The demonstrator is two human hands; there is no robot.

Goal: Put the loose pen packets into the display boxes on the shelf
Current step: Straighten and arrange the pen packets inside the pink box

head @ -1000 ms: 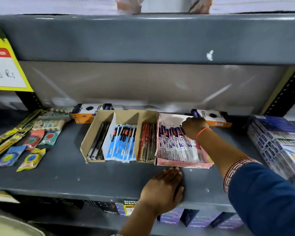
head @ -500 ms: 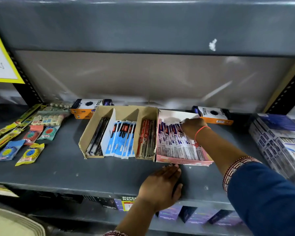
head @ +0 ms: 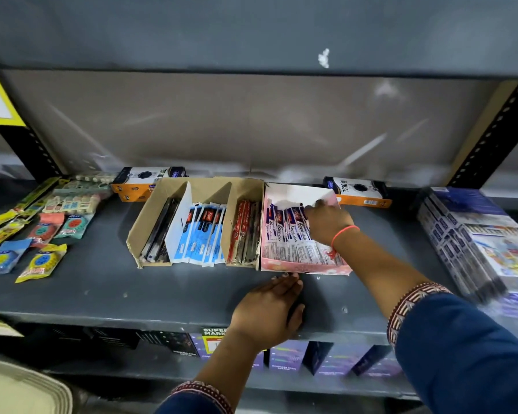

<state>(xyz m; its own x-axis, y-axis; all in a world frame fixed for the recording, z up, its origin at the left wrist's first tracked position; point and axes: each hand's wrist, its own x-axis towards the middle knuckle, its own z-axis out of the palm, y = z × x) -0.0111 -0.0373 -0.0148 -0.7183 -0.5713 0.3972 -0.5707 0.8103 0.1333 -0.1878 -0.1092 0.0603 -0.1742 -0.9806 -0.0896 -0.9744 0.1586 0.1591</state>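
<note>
A pink display box (head: 305, 268) stands on the grey shelf (head: 126, 291), filled with purple-and-white pen packets (head: 281, 231). My right hand (head: 329, 225) reaches into it from the right, with bent fingers gripping the tops of the rightmost packets. To its left is a brown cardboard display box (head: 148, 216) with a white divider. It holds dark pens (head: 159, 234), blue packets (head: 204, 237) and red packets (head: 243, 231). My left hand (head: 269, 309) lies flat, palm down, on the shelf just in front of the pink box and holds nothing.
Black-and-orange boxes lie behind at the back left (head: 145, 177) and back right (head: 359, 189). Several small coloured sachets (head: 39, 261) lie loose at the left. A stack of wrapped purple boxes (head: 476, 243) fills the right end. Another shelf hangs close overhead.
My right hand's fingers came off the pink box's white back flap down onto the packet tops. My left hand stayed flat on the shelf. The view dipped slightly.
</note>
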